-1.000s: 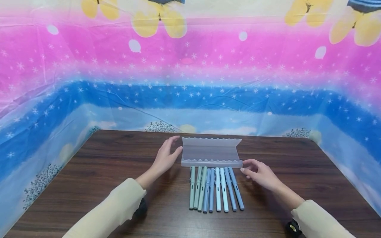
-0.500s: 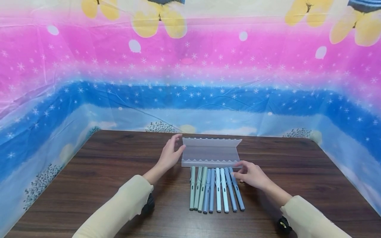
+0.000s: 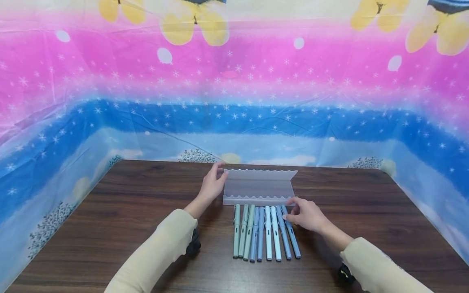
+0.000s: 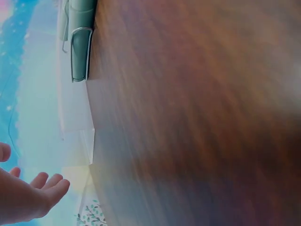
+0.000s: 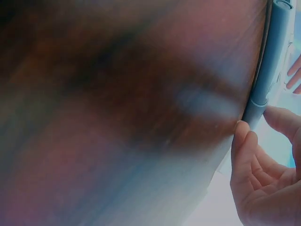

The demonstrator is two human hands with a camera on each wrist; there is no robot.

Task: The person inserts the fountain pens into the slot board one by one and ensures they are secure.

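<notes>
A translucent plastic pen case with scalloped edges stands open on the table in the head view. Several capped pens lie side by side in front of it, from green pens at the left through pale blue pens to darker blue ones. My right hand pinches the cap end of the rightmost blue pen, thumb on one side and fingers on the other, as the right wrist view shows. Beside the case's left edge is my left hand, fingers loosely extended, holding nothing; whether its thumb touches the case I cannot tell.
The dark wooden table extends to both sides. A patterned pink and blue cloth hangs behind the table's far edge and along its sides.
My right hand has moved left from beside the case's corner onto the rightmost pen. My left hand has shifted slightly forward and right along the case's edge. Pens and case look unmoved.
</notes>
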